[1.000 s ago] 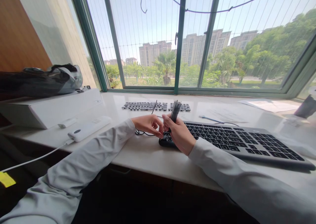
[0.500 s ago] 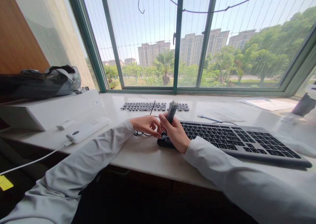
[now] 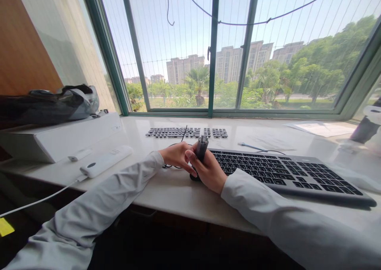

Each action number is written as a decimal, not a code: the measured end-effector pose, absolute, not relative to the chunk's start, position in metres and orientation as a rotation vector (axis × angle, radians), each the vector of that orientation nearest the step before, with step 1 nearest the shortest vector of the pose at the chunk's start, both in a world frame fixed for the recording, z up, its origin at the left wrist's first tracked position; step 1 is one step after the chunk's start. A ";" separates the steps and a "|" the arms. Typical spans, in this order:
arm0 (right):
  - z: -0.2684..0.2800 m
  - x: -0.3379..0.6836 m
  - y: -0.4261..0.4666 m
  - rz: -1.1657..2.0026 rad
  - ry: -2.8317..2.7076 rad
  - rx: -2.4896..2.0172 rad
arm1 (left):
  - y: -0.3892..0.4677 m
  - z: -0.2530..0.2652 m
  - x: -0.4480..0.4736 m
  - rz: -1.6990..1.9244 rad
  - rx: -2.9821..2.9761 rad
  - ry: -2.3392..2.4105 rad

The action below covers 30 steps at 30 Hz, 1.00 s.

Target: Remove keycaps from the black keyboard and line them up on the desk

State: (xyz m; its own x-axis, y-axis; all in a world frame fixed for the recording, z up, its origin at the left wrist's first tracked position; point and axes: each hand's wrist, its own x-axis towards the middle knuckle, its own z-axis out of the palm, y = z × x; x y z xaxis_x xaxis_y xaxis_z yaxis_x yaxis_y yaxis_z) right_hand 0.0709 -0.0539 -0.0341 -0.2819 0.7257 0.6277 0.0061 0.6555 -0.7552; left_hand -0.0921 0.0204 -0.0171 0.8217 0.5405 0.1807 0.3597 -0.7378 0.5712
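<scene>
My right hand (image 3: 211,173) is closed round a stubby dark grey handle-like tool (image 3: 201,148), which stands nearly upright with a notched, lighter top end. Its lower end is hidden in the hand. My left hand (image 3: 177,157) presses against the right one, fingers curled in and thumb pointing down; its fingertips are partly covered, and I cannot see what they hold. Both hands are over the left end of a black keyboard (image 3: 262,171), hiding that corner. Behind them, loose black keycaps (image 3: 175,132) lie in rows on the white desk (image 3: 178,198).
A thin black cable (image 3: 168,166) runs beside my left hand. Past the keyboard lie a blue-tipped stick (image 3: 253,146), a clear plastic sheet and paper (image 3: 321,128). A white power strip (image 3: 105,163), a white box (image 3: 59,139) and a black bag are on the left.
The tool has tilted more upright and dropped slightly toward me. My left hand has come in closer against my right hand, and its fingers are more hidden.
</scene>
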 end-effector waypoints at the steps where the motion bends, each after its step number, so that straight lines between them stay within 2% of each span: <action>1: -0.034 0.071 -0.054 0.780 -1.737 -0.593 | 0.022 -0.018 -0.093 0.442 2.464 0.655; 30: -0.039 0.074 -0.066 0.671 -1.906 -0.608 | 0.019 -0.016 -0.092 0.445 2.463 0.508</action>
State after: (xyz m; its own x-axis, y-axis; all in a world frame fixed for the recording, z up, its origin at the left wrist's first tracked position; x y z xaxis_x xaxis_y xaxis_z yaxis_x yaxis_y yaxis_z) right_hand 0.0740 -0.0656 -0.0388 -0.3879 0.6668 0.6363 0.1213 0.7213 -0.6819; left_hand -0.0918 0.0187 -0.0156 0.8718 0.4480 0.1979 0.2548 -0.7600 0.5979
